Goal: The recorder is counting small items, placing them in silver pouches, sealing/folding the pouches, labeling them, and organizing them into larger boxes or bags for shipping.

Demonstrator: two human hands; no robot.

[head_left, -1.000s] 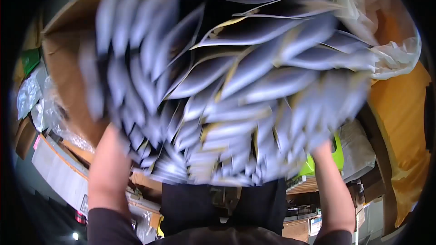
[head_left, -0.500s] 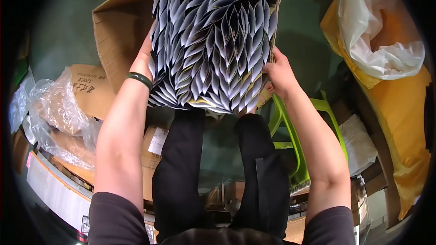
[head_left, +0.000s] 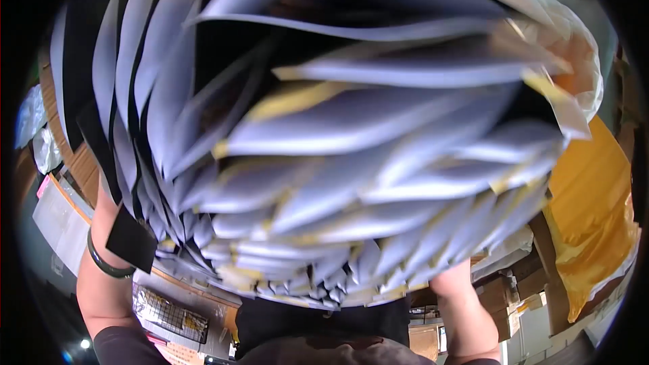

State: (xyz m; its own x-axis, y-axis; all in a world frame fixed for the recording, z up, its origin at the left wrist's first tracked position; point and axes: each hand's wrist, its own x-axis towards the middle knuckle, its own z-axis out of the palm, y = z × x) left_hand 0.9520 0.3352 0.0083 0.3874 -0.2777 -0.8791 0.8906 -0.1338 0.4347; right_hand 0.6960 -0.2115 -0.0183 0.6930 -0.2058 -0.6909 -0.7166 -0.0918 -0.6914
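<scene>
packets (head_left: 331, 192) spread between left hand (head_left: 103, 226), at their left edge, and right hand (head_left: 451, 278), below right. fingers hidden; i cannot tell either grip.

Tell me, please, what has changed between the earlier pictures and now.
The sheets moved away from the camera, then back toward it, now closest of all. The fingers are hidden, so any change of grip is unclear. The yellow sack stays at the right.
</scene>
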